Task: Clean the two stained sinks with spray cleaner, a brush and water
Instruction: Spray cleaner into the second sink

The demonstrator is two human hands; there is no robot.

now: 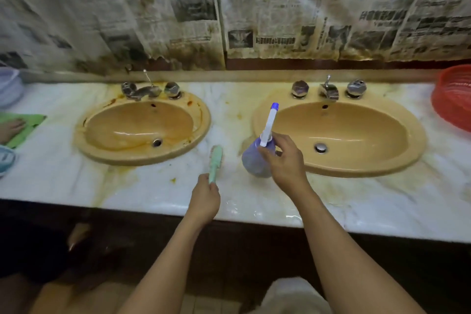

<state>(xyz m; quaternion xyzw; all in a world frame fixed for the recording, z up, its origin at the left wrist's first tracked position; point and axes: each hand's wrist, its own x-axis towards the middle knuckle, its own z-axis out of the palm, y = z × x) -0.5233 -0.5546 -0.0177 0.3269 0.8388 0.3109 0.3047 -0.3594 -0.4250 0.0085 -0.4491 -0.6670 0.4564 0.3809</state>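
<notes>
Between the two sinks, near the counter's front edge, the handle end of a pale green brush [215, 160] is clamped in the curled fingers of the left hand [205, 199]. Its bristled head is pointed away from the person, over the marble and just beside the near rim of the left sink [96, 153]. To its right, the neck of a lilac spray bottle [256, 160] is gripped by the right hand [285, 160], thumb on the near side and fingers wrapped round the far side. The bottle's white nozzle, tipped in blue, is angled up and away from the hand. Its rounded base is seen at the counter, just left of the right sink [369, 172]; whether it is resting there or lifted cannot be told.

The left sink is streaked with orange-brown stains around the rim and bowl, while the right sink is seen far cleaner. Chrome taps [328, 90] are mounted behind each basin. The white marble counter [153, 194] is marked with yellow stains between and around the sinks. A red basket [453, 99] is set at the far right. At the far left, a green cloth [28, 123] is pressed by another person's hand [11, 129]. The wall behind is covered with stained newspaper [254, 7].
</notes>
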